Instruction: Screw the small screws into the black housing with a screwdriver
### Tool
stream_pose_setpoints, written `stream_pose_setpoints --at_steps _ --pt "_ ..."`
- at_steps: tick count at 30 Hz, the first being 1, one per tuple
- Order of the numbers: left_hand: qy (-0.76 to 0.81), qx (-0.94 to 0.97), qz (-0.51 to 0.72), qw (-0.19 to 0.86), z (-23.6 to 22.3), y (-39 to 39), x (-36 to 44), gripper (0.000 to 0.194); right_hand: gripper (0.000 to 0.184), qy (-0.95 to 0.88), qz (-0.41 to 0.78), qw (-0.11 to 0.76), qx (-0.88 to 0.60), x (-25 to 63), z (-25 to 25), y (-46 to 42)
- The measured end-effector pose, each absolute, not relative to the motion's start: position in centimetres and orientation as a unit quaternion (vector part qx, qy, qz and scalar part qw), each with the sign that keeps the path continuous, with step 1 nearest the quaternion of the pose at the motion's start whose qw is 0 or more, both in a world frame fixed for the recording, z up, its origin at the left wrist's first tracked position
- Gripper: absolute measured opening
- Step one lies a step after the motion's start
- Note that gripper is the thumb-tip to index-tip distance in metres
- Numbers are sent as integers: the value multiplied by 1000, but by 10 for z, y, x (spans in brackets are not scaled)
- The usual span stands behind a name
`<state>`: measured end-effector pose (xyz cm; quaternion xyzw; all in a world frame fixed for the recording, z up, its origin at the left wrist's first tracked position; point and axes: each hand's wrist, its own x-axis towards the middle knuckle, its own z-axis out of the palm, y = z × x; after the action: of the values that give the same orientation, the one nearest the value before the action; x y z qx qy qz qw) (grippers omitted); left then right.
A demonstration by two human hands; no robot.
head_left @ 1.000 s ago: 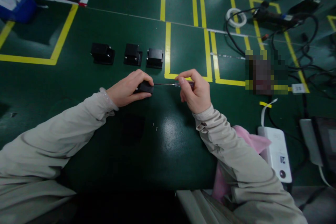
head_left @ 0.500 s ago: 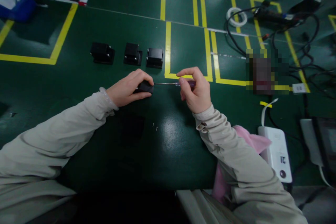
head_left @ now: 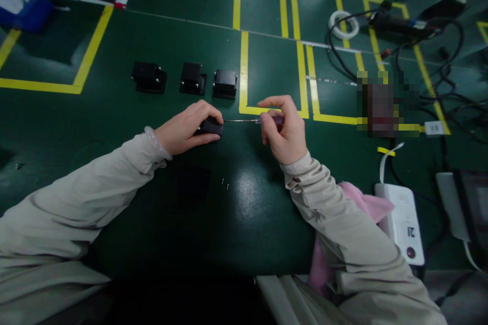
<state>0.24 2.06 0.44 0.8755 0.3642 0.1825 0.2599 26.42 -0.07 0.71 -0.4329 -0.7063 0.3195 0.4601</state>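
My left hand (head_left: 190, 127) is closed around a small black block (head_left: 212, 127), pressing it on the green table; part of the block is hidden under the fingers. My right hand (head_left: 284, 129) grips the purplish clear handle of a screwdriver (head_left: 241, 121) between thumb and fingers, with the index finger raised off it. The thin shaft lies level, and its tip meets the right side of the block near my left fingertips. Two tiny screws (head_left: 225, 184) lie on the table nearer to me. Beyond my left hand stand three similar black blocks (head_left: 192, 78) in a row.
Yellow tape (head_left: 244, 71) marks rectangles on the green table. To the right are a white power strip (head_left: 400, 223), a pink cloth (head_left: 366, 203), black cables and a white ring (head_left: 343, 24). A blue bin (head_left: 28, 7) stands at the far left.
My right index finger and grip have shifted slightly on the screwdriver handle. The left hand and the block stay in place.
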Motion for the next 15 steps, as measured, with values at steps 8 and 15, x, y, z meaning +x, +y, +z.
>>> stream_pose_setpoints --at_steps 8,15 --pt "342 885 199 244 2 22 2 29 19 -705 324 460 -433 265 5 -1" --pt "345 886 195 241 2 22 1 30 19 -706 318 469 -426 264 7 0"
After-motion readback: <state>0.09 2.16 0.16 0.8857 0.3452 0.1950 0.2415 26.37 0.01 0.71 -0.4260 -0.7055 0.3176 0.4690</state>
